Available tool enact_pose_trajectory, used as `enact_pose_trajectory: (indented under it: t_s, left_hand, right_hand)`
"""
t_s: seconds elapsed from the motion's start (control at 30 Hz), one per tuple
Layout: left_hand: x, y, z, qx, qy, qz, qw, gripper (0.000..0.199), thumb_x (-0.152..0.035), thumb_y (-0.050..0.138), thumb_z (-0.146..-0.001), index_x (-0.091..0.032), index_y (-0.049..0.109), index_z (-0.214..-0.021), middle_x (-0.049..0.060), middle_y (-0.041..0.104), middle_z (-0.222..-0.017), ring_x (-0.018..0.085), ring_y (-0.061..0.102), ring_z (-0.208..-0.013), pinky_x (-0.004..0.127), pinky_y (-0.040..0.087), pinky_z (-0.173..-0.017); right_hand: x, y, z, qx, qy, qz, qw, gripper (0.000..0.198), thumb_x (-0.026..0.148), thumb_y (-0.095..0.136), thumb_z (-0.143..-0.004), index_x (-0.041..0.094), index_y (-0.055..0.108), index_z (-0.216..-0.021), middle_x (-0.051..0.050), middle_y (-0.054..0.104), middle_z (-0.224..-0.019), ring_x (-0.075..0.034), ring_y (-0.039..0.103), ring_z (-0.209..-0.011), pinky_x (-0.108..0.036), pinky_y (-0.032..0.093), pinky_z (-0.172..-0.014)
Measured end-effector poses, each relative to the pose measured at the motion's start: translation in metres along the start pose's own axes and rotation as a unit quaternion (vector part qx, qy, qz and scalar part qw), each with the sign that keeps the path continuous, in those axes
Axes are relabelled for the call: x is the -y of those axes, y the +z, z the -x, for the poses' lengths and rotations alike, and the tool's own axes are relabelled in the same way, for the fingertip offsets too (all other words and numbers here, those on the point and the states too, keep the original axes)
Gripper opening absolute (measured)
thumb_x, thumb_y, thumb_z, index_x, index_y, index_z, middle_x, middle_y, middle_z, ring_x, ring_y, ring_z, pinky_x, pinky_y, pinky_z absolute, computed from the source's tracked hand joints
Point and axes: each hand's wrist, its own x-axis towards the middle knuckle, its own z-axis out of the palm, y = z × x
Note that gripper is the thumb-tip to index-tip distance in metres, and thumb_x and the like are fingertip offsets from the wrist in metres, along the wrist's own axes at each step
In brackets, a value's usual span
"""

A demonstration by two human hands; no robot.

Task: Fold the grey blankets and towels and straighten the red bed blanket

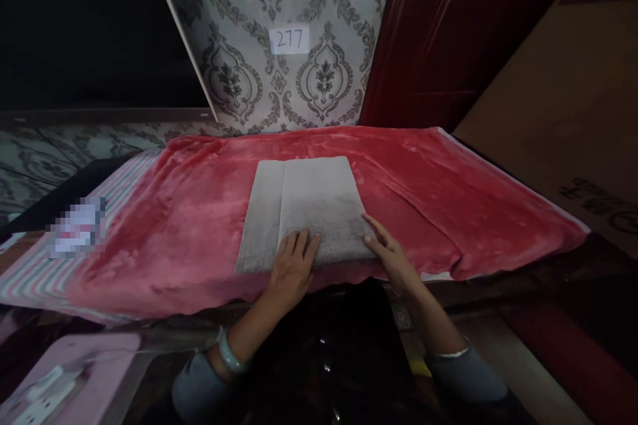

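A grey plush cloth (319, 196), folded into a rough rectangle with a crease near its left side, lies flat on a red plush blanket (194, 212). My left hand (294, 262) rests palm down on the cloth's near edge, its fingers stretched out. At the cloth's right edge, my right hand (393, 255) touches the near corner, thumb over the fabric and index finger extended along the side. The other fingers of that hand are partly hidden.
Striped fabric (34, 279) shows at the left under the red blanket, with a blurred item (77, 229) on it. A dark screen (94, 26) hangs at the back left. A large cardboard box (573, 93) stands right. A pink stool (109, 352) bears a white power strip (52, 395).
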Motion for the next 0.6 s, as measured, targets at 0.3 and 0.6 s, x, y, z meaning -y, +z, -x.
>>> enact_pose_trajectory:
  t_s: [0.3,0.6]
  left_hand:
    - [0.009,0.005,-0.002,-0.07,0.038,-0.026,0.997,0.061,-0.011,0.059,-0.083,-0.011,0.049,-0.143,0.017,0.059,-0.139,0.032,0.055,-0.123,0.046,0.047,-0.104]
    - [0.016,-0.016,-0.019,-0.057,0.035,-0.007,0.998,0.047,-0.001,0.044,-0.085,-0.013,0.063,-0.127,0.015,0.071,-0.119,0.027,0.064,-0.104,0.041,0.052,-0.089]
  right_hand:
    - [0.046,0.023,-0.001,-0.049,0.088,-0.276,0.956,0.072,0.036,0.086,-0.063,0.029,0.063,-0.131,-0.001,0.071,-0.109,-0.013,0.063,-0.066,-0.02,0.051,-0.044]
    - [0.044,0.024,0.0,-0.067,0.08,-0.341,0.934,0.059,0.034,0.085,-0.066,0.029,0.065,-0.122,0.001,0.072,-0.108,-0.014,0.066,-0.072,-0.022,0.055,-0.05]
